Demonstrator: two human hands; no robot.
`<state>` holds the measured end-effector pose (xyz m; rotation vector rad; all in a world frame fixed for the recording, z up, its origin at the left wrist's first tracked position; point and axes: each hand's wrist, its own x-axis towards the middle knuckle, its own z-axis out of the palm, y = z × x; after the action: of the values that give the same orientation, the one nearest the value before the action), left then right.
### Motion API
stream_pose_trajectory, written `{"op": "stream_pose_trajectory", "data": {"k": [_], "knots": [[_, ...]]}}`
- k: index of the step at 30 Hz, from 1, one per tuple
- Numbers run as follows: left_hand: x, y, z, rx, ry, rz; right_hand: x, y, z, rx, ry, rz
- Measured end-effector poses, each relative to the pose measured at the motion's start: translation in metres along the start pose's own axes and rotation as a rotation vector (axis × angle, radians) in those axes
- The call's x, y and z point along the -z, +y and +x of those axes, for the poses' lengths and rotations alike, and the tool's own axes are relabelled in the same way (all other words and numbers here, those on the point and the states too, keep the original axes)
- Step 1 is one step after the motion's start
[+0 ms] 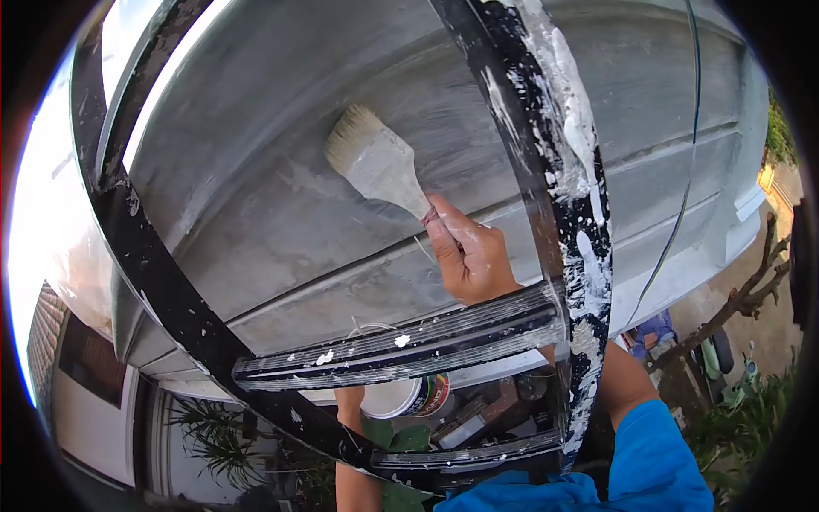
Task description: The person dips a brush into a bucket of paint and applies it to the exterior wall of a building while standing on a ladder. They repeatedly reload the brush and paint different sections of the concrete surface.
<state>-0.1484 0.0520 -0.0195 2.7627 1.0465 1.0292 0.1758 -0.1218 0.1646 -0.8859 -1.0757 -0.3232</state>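
While rails [570, 171] flank it, right hand [471, 256] grips brush [375, 162].

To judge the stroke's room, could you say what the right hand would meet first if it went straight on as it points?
The right hand, grip shut on the brush, points up and left. It would likely meet the grey wall first; the bristles seem to touch it, though depth is unclear.

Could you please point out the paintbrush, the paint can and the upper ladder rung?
paintbrush [376, 164]: head view, on the paint-caked ferrule below the bristles.
paint can [433, 395]: head view, on its printed side wall.
upper ladder rung [401, 342]: head view, on the rung's spattered middle.
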Motion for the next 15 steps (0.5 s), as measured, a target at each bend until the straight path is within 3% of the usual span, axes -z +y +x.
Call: {"op": "stream_pose_trajectory", "data": {"k": [3, 6, 7, 9, 11, 13, 15], "knots": [[-0.009, -0.017, -0.003, -0.011, -0.066, 0.018, -0.041, -0.007, 0.010, 0.240, -0.118, -0.044], [-0.005, -0.013, -0.003, 0.073, -0.113, -0.052, -0.048, -0.025, 0.028, 0.184, -0.335, -0.092], [-0.002, -0.009, -0.001, 0.053, -0.071, -0.074, -0.044, -0.020, 0.029, 0.178, -0.302, -0.072], [-0.012, -0.022, -0.004, 0.016, -0.046, -0.022, -0.012, -0.025, 0.031, -0.099, -0.158, -0.094], [-0.016, -0.033, -0.014, 0.015, -0.085, 0.031, 0.023, -0.013, 0.028, -0.037, 0.053, -0.155], [-0.022, -0.039, -0.019, -0.016, -0.081, 0.097, 0.064, 0.007, 0.011, -0.385, 0.288, -0.147], [-0.030, -0.048, -0.020, -0.041, 0.020, 0.074, 0.059, 0.005, 0.007, -0.537, 0.571, 0.404]]}}
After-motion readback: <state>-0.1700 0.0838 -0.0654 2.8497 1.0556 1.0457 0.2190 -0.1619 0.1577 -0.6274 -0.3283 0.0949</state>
